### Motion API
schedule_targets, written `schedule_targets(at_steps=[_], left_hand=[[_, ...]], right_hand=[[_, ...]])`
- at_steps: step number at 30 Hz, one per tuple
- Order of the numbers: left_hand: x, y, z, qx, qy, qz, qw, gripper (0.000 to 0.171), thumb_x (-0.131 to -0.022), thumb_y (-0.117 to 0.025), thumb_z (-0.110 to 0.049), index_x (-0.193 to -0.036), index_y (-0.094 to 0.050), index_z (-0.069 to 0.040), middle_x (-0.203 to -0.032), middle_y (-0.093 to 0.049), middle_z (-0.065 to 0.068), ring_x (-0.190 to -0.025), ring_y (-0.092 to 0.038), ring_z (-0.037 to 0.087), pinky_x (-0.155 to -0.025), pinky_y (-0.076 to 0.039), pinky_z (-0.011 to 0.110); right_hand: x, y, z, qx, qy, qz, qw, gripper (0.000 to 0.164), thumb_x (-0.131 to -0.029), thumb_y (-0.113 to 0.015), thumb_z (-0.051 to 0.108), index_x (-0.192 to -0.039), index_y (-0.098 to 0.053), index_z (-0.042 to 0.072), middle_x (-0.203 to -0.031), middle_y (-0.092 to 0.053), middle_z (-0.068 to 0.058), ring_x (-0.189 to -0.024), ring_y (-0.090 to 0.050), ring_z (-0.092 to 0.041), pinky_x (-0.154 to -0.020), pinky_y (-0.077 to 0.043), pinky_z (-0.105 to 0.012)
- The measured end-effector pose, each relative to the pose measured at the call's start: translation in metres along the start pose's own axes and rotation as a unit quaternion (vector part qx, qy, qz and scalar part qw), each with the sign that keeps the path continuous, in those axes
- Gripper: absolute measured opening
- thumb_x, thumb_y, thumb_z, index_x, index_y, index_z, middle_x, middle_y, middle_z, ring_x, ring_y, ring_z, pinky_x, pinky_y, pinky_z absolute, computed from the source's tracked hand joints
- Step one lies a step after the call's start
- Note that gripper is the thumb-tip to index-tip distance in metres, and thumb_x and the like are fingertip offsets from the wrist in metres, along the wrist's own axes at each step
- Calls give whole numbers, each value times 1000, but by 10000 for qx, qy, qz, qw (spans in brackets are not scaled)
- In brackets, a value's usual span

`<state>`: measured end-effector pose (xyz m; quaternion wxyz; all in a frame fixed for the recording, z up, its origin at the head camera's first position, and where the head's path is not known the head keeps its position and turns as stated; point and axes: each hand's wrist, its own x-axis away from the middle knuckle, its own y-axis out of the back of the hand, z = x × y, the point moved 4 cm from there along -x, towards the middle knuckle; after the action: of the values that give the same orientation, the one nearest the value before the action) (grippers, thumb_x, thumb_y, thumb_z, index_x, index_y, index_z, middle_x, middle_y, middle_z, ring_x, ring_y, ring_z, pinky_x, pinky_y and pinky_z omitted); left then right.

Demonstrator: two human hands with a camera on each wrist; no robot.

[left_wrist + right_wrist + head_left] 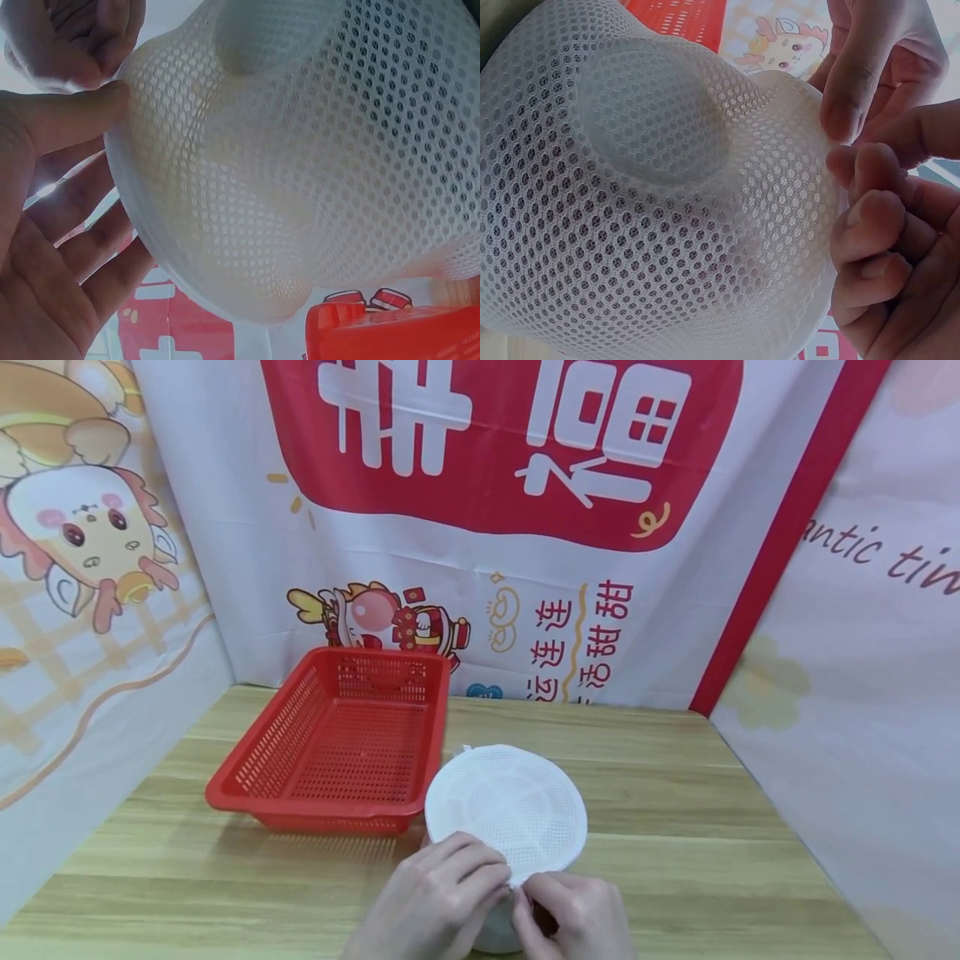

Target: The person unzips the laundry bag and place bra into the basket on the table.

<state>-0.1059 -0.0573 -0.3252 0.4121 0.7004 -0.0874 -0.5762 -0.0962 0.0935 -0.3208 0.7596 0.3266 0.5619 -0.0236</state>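
Note:
A white mesh laundry bag with a round, stiff-rimmed top stands at the front of the table, just right of the red basket. My left hand pinches the near rim between thumb and fingers. Close beside it, the fingertips of my right hand pinch the same edge; whatever small part lies between them is hidden. In the left wrist view the mesh bulges below the rim. A rounder, paler patch shows on the bag's side in the right wrist view; I cannot tell what makes it.
A red plastic basket with slotted sides stands on the left of the wood-grain table, with no contents visible. Printed cloth hangs behind the table and on both sides.

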Motion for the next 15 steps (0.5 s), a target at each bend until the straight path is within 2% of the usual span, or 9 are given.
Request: schedule_targets(at_steps=[3,5,10,15], left_hand=[[-1,-1,0,4,3,80,10000,14,-86,-74,-15,-99,-74,-10,-95,-67,-4,-91,-60,10,-83,-51,21],[-1,-1,-1,-140,-129,-40,9998,9,-91,-67,-15,-96,-73,-10,-93,-67,-3,-90,-60,11,-81,-51,21],[-1,2,-1,-409,-314,-305,9982,28,-102,-46,-17,-88,-70,-11,-88,-67,-4,-86,-61,11,-76,-52,19],[0,2,0,-377,-304,-323,9983,31,-103,-45,-19,-88,-70,-11,-88,-67,-5,-85,-61,11,-76,-52,19]], right_hand=[[1,-1,0,-18,74,-16,10000,28,-74,-59,5,-57,-43,20,-48,-36,13,-53,-22,13,-44,-18,-3],[1,-1,-1,-34,71,-8,10000,28,-76,-58,6,-57,-44,20,-48,-37,12,-53,-22,13,-44,-18,-3],[0,-1,-1,-53,40,27,10000,28,-71,-61,4,-56,-43,20,-48,-36,12,-54,-21,13,-43,-17,-3],[-1,0,0,-22,53,-17,10000,29,-66,-61,4,-55,-40,20,-48,-35,13,-56,-20,14,-44,-17,-4]])
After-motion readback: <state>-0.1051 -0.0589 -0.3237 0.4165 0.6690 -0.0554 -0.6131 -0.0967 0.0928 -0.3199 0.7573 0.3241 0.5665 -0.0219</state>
